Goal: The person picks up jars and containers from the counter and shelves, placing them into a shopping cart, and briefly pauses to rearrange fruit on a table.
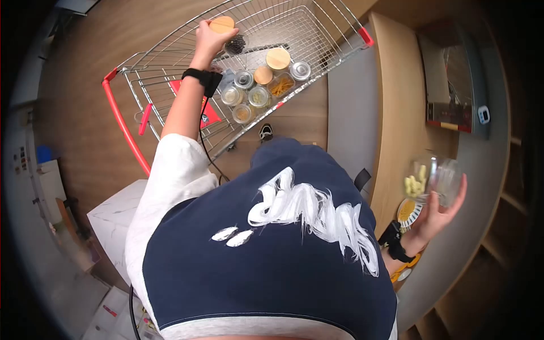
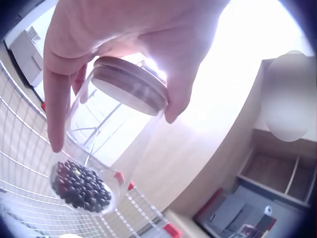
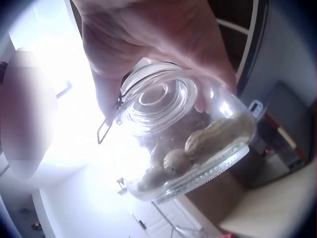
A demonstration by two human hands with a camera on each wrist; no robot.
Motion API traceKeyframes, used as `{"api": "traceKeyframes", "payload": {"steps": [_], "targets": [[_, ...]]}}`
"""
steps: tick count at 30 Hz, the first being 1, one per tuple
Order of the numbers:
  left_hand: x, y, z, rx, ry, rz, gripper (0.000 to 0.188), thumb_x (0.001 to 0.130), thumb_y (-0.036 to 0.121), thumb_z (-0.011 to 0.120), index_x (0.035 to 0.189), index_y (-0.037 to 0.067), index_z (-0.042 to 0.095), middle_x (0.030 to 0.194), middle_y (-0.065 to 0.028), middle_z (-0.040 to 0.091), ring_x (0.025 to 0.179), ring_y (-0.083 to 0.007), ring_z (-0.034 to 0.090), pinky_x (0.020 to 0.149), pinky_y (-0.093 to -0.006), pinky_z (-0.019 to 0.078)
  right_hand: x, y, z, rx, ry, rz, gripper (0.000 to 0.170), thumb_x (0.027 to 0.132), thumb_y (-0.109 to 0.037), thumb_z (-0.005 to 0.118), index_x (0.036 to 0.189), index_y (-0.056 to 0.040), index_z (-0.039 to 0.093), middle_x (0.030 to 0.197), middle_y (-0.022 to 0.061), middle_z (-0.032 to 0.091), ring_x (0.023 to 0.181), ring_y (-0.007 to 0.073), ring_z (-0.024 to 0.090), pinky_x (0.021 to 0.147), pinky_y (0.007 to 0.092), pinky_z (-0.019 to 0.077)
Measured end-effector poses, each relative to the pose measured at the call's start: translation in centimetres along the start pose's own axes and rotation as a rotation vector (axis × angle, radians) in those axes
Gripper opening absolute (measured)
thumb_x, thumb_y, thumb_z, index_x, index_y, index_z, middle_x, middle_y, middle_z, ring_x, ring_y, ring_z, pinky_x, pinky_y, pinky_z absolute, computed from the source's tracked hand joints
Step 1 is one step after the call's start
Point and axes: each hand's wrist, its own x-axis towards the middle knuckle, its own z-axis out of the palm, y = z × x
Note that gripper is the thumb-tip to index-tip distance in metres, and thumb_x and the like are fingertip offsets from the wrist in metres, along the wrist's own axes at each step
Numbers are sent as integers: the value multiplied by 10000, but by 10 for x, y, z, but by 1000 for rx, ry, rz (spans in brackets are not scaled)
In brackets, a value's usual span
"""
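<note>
My left hand [image 1: 211, 42] grips a clear glass jar by its round wooden lid [image 1: 222, 24], over the shopping cart [image 1: 126, 113]. Small dark, round pieces [image 2: 81, 188] lie at the bottom of that tilted jar, thumb and fingers spread around its upper part in the left wrist view. On the other side, my right hand [image 1: 435, 221] holds a clip-top glass jar [image 1: 433, 178] over the counter. Several peanuts [image 3: 213, 136] lie inside it. Its wire clasp [image 3: 102, 131] hangs loose beside the glass lid [image 3: 156, 99], which sits over the mouth.
Several jars stand grouped in the cart: some glass-lidded [image 1: 259, 96], others wooden-lidded [image 1: 278, 58], one with orange-yellow strips [image 1: 281, 86]. A striped dish [image 1: 418, 211] with yellow contents sits on the counter [image 1: 391, 113] beneath my right arm. A glass-fronted appliance [image 1: 453, 73] stands further along.
</note>
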Motion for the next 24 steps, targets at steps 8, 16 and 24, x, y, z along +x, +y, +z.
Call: {"api": "traceKeyframes", "payload": {"steps": [8, 16, 24], "targets": [[35, -96, 65, 595, -206, 134, 644, 647, 383, 815, 1171, 102, 567, 1160, -147, 615, 1131, -368, 580, 899, -503, 523, -5, 1, 103, -139, -304, 124, 1049, 681, -251, 898, 1523, -8, 322, 1503, 149, 415, 1372, 295, 442, 1150, 428, 356], [52, -187, 114, 708, -465, 77, 685, 645, 316, 847, 1212, 76, 547, 1235, -129, 569, 1141, -350, 578, 906, -493, 524, -3, 47, 151, -247, -358, 304, 1131, 654, -387, 922, 1519, 6, 308, 1484, 136, 417, 1362, 283, 450, 1147, 430, 368], [53, -218, 121, 856, -561, 20, 639, 715, 279, 843, 1250, 131, 525, 1231, -148, 564, 1161, -351, 581, 919, -484, 522, -21, 69, 177, -237, -321, 385, 1185, 645, -494, 910, 1526, 2, 292, 1483, 140, 416, 1369, 298, 440, 1137, 428, 373]]}}
